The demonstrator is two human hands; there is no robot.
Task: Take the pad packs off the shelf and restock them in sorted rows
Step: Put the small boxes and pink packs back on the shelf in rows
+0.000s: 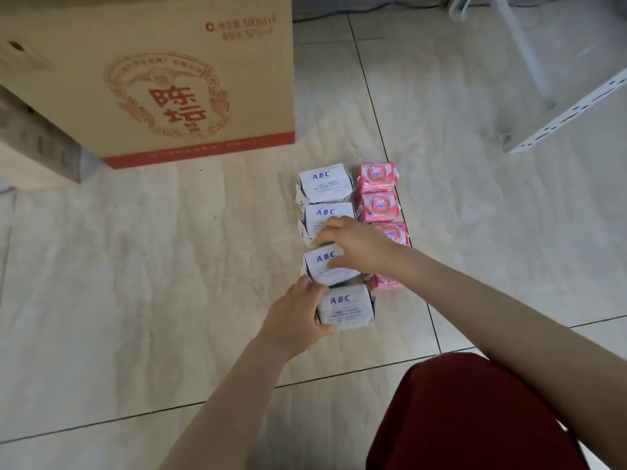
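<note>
1. Pale marbled floor tiles (169,266) fill my feed, and everything sits right on them.
2. Big cardboard box (152,79) with red print stands far left, and a red garment (475,418) crowds the near right corner.
3. White slotted shelf rail (570,113) lies far right, well apart from the packs.
4. I'm seeing four white ABC packs (325,183) in one row running away from me, with a row of pink packs (378,176) just beside it on the right.
5. Left hand (295,317) curls round the nearest ABC pack (346,308), gripping its left end.
6. Right hand (356,245) reaches across the pink row, fingers and thumb pinching the next ABC pack (325,266).
</note>
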